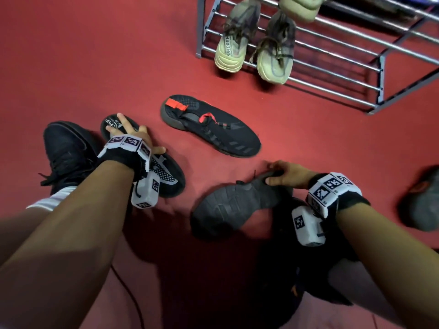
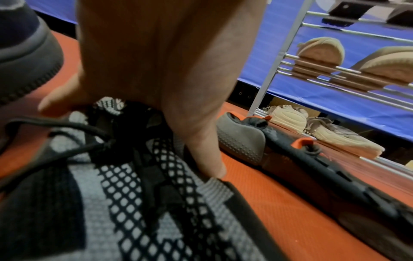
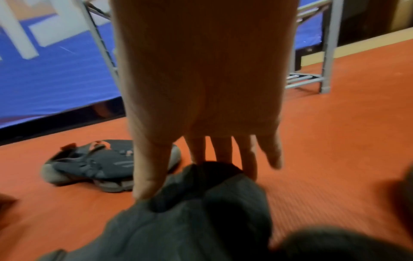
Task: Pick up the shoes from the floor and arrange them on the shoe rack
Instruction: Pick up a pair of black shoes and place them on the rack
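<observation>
My left hand (image 1: 133, 136) lies over the collar of a black and white knit shoe (image 1: 166, 176) on the red floor. In the left wrist view its thumb (image 2: 210, 159) presses one side of that shoe (image 2: 134, 203) and the fingers wrap the other. My right hand (image 1: 285, 174) grips the heel of a dark grey shoe (image 1: 232, 205), tipped so its sole faces up. In the right wrist view thumb and fingers (image 3: 221, 150) pinch that shoe (image 3: 190, 220). The metal shoe rack (image 1: 332, 55) stands at the far right.
A black shoe with red straps (image 1: 209, 127) lies on the floor between my hands and the rack. A black shoe (image 1: 66, 150) lies at the left, another dark shoe (image 1: 422, 203) at the right edge. Beige sneakers (image 1: 229, 43) (image 1: 276, 51) sit on the rack's lower bars.
</observation>
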Motion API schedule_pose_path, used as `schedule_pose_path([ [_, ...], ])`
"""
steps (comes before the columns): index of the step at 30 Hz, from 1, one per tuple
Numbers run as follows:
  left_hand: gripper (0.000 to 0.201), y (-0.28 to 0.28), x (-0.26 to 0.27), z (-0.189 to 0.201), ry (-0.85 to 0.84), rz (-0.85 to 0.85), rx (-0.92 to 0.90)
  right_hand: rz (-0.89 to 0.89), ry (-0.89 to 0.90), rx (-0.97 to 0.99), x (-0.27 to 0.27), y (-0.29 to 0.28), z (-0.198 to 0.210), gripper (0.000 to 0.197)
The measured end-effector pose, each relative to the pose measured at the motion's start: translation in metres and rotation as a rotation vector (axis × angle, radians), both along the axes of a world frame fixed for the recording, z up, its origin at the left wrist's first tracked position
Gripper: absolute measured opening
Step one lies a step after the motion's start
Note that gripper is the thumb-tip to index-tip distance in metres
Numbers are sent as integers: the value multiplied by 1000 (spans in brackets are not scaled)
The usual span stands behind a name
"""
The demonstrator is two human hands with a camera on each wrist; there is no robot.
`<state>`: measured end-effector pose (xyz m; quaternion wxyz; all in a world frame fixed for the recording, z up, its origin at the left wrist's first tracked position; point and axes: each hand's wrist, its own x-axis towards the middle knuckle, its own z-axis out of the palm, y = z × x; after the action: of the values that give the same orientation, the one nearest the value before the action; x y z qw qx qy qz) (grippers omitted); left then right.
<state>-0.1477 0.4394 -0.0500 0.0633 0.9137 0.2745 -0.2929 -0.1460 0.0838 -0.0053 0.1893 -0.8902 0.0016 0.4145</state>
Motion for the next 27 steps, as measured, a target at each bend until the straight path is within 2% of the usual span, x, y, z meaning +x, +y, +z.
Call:
schedule_pose_path([
  [5, 80, -1, 0, 1, 29, -5, 23, -168, 35, 66, -11, -10, -15, 38],
  [9, 88, -2, 0, -1, 7, 11, 27, -430, 71, 245, 0, -15, -7, 31],
  [11, 104, -2, 0, -2, -4, 33, 21, -546, -25, 362, 10, -14, 15, 21],
  [12, 111, -2, -1, -2, -14, 52, 8, -593, -102, 408, 16, -13, 30, 22],
  [15, 123, 4, 1, -13, -70, 160, -14, -653, -365, 460, 34, -13, 86, 40],
  [17, 123, 4, 0, -19, -68, 157, 17, -595, -588, 383, 41, -14, 124, 42],
  [19, 117, 5, -1, -26, -68, 111, 25, -465, -790, 222, 41, -13, 150, 44],
  [21, 105, 5, -3, -31, -82, 61, 29, -366, -945, 62, 34, -9, 160, 46],
  [23, 92, 9, -3, -37, -104, 32, 33, -303, -1056, -65, 23, -5, 148, 47],
  [25, 94, 15, -2, -47, -142, 58, 18, -182, -1069, -122, 12, 1, 115, 51],
  [27, 102, 14, -2, -47, -137, 84, 17, -48, -826, -136, 0, 5, 65, 64],
])
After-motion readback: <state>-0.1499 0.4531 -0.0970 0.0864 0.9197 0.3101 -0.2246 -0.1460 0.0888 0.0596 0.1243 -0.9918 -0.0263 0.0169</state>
